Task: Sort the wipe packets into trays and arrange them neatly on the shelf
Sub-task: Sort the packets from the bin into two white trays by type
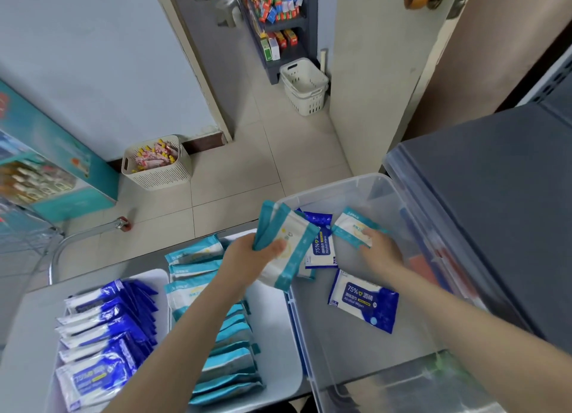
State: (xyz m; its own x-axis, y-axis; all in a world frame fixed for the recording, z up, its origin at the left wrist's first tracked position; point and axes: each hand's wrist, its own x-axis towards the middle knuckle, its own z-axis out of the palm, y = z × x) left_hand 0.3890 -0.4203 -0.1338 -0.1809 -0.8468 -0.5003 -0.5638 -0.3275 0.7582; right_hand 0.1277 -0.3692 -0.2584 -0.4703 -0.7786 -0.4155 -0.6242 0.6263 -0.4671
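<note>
On the desk (pixel 37 298), a near-left tray (pixel 154 278) holds blue packets (pixel 105 326) in a row; the tray (pixel 278 335) to its right holds teal packets (pixel 229 350), kept apart by colour. The left hand (pixel 247 258), fingers pressed around a teal bundle (pixel 284 245), gathers several before filing (a judgement). In the clear bin (pixel 371 186) at right, the right hand (pixel 380 248) pins another teal packet (pixel 353 227) with flattened fingers, beside two blue ones (pixel 362 301).

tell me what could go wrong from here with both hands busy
1. The left hand pinches several teal packets by one end; one might slide out.
2. The right hand reaches for another teal packet lying beside blue alcohol wipes in the clear bin; a blue one could get mixed in.
</note>
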